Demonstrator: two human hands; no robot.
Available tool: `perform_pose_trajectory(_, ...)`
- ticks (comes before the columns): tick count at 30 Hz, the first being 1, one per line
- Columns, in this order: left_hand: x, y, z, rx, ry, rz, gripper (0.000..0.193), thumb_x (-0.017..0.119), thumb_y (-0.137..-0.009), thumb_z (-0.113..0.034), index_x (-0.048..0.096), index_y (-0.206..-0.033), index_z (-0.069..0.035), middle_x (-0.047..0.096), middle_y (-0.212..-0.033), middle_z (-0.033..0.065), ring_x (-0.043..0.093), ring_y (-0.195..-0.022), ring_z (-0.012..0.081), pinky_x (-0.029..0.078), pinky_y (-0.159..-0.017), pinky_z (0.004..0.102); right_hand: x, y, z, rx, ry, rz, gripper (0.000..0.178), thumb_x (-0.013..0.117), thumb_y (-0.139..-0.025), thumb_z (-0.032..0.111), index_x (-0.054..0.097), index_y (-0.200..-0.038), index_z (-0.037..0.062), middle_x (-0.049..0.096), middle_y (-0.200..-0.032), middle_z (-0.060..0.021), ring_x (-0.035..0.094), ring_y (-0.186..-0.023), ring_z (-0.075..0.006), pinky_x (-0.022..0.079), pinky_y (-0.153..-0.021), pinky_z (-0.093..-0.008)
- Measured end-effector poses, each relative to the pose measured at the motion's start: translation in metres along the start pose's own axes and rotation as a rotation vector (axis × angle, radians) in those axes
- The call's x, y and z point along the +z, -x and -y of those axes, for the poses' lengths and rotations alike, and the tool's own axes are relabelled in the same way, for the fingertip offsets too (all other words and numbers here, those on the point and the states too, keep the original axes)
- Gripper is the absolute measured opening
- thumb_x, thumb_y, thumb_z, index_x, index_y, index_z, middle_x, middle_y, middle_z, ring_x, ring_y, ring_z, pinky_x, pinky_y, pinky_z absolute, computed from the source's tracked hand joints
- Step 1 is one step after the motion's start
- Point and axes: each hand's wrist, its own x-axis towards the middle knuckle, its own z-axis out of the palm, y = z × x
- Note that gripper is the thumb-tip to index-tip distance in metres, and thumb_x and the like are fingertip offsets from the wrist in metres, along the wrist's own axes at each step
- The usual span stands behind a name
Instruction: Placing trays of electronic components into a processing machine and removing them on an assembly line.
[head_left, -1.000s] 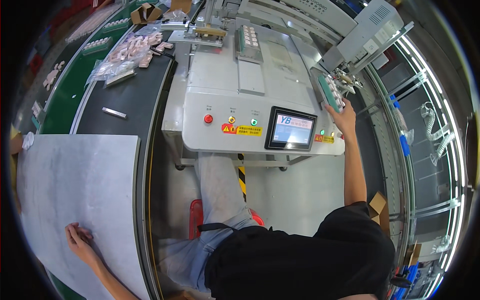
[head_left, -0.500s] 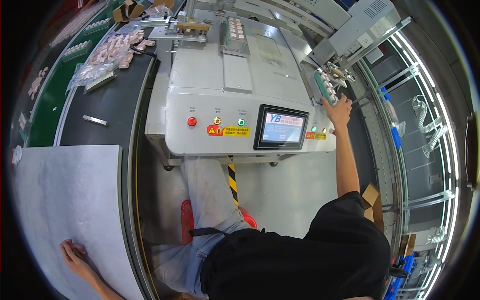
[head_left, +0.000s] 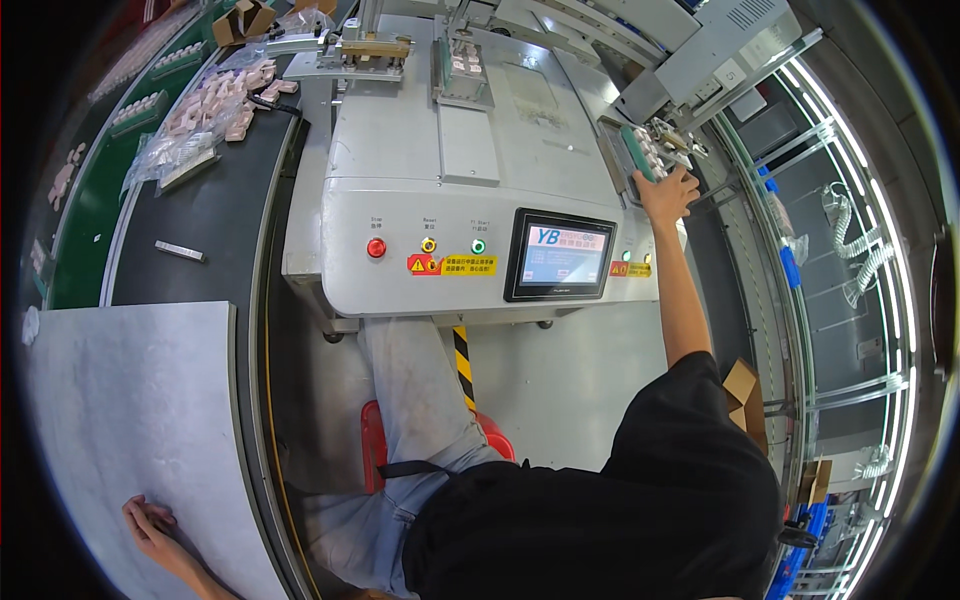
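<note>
The right hand (head_left: 668, 195) is at the upper right of the frame, thumb and fingers spread apart at the near end of a green tray (head_left: 635, 152). The thumb appears to meet the tray's lower end; from where I stand I cannot tell whether the fingers grip or only touch. The tray lies up and slightly left of the fingertips. Its long axis slants from upper left to lower right, so its lower end points into the hand. Small pale parts (head_left: 650, 155) stand in a row along it. A grey metal plate (head_left: 611, 150) borders its left side, at the right edge of the white machine (head_left: 400, 150). The left hand (head_left: 150, 525) is well apart, at the lower left, over a grey board (head_left: 140, 400); its fingers curl loosely and show no object, though the palm is hidden. The right hand is clearly the nearer.
</note>
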Motion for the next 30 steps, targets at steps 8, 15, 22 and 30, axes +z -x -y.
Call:
perform_pose_trajectory(8,0.000,-0.002,0.004,-0.008,0.034,0.016,0.032,0.043,-0.108,-0.029,0.060,-0.104,-0.002,0.047,-0.064,0.0009,0.039,-0.058,0.0068,0.029,-0.055,0.0220,0.021,-0.022,0.003,0.002,0.014,-0.031,0.089,0.083,-0.066,0.049,0.049,-0.138,0.0085,0.039,-0.136,-0.0229,0.036,-0.128,-0.0427,0.037,-0.099,-0.0593)
perform_pose_trajectory(15,-0.001,-0.003,0.008,0.011,-0.029,0.007,0.033,0.042,-0.108,-0.029,0.061,-0.104,-0.002,0.047,-0.065,0.0009,0.039,-0.058,0.0072,0.030,-0.056,0.0217,0.011,0.012,-0.021,-0.169,-0.200,-0.278,0.061,0.074,-0.078,0.046,0.058,-0.123,0.0082,0.049,-0.125,-0.0186,0.042,-0.121,-0.0387,0.032,-0.101,-0.0527)
perform_pose_trajectory(22,-0.005,-0.006,0.003,0.008,-0.023,0.044,0.032,0.042,-0.108,-0.028,0.060,-0.106,-0.002,0.047,-0.068,0.0018,0.037,-0.061,0.0084,0.031,-0.058,0.0230,0.003,0.128,-0.068,-0.255,-0.427,-0.018,0.030,0.062,-0.090,0.021,0.060,-0.113,0.0018,0.057,-0.106,-0.0179,0.059,-0.096,-0.0335,0.048,-0.085,-0.0432)
perform_pose_trajectory(30,0.003,0.000,-0.003,-0.022,-0.014,0.045,0.032,0.042,-0.108,-0.028,0.059,-0.104,-0.001,0.045,-0.068,0.0012,0.037,-0.062,0.0085,0.030,-0.059,0.0232,-0.009,0.179,-0.068,-0.234,-0.359,0.051,0.032,0.061,-0.090,0.018,0.057,-0.113,-0.0028,0.055,-0.113,-0.0199,0.052,-0.110,-0.0375,0.044,-0.095,-0.0451)
